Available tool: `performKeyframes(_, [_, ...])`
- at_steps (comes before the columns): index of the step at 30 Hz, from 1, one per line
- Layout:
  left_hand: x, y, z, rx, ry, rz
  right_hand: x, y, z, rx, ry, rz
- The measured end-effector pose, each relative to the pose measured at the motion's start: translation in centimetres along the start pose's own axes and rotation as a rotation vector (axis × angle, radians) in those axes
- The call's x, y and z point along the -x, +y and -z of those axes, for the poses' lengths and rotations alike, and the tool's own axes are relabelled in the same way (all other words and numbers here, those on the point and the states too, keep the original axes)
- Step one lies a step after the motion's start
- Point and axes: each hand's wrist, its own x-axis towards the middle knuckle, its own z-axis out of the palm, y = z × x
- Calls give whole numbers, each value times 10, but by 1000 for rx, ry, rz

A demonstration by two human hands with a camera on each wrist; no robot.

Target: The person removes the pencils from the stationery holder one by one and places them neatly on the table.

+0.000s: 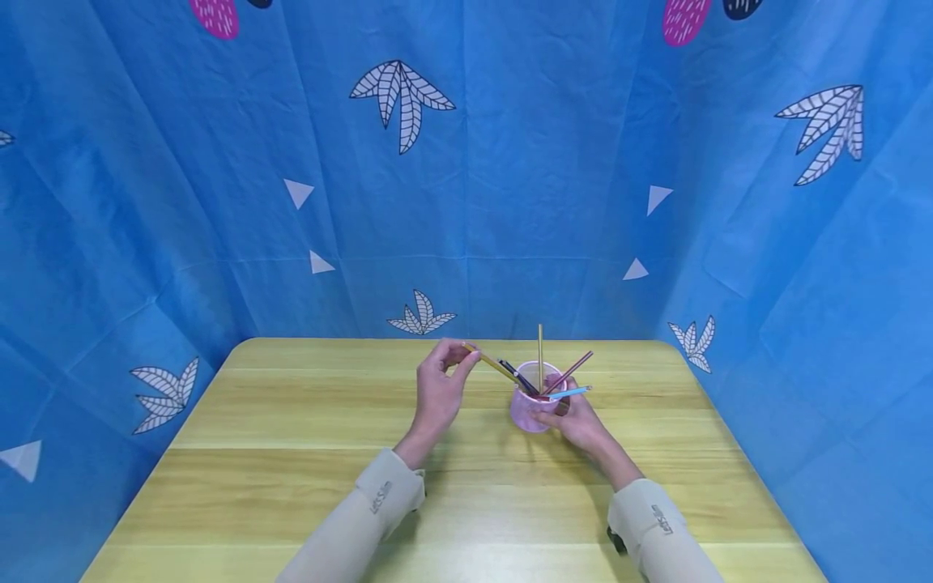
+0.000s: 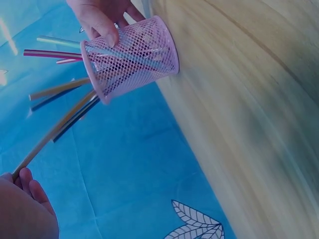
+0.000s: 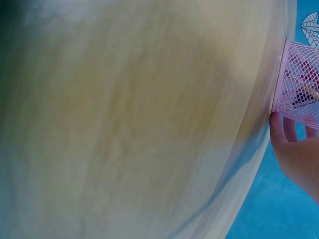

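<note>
A pink mesh pencil cup (image 1: 528, 416) stands on the wooden table toward the back. My right hand (image 1: 581, 423) holds it from the right side, thumb across the front; in the right wrist view the fingers (image 3: 289, 130) lie against the mesh. Left of the cup, my left hand (image 1: 440, 390) pinches the upper end of a yellow pencil (image 1: 492, 363), which slants down to the rim. The left wrist view shows that pencil (image 2: 54, 133) reaching into the cup. Other pencils lean out of it: a gold one (image 1: 540, 352), a dark red one (image 1: 574, 369), a light blue one (image 1: 571, 393) and dark ones (image 1: 508, 367).
The light wooden table (image 1: 291, 453) has rounded back corners. A blue curtain (image 1: 496, 202) with white leaf and triangle prints hangs behind it and along both sides.
</note>
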Motion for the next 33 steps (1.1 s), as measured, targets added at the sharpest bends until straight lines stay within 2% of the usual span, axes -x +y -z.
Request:
performKeyframes(7, [0,5,7,-2,0,-23,-2,-1,0,8,10,-19])
performKeyframes(22, [-3,13,18,20,11,-70,-4,1,2,25,2,10])
performKeyframes(33, [-2,17,27,-5,23,-70,-2,-1,1,44,0,4])
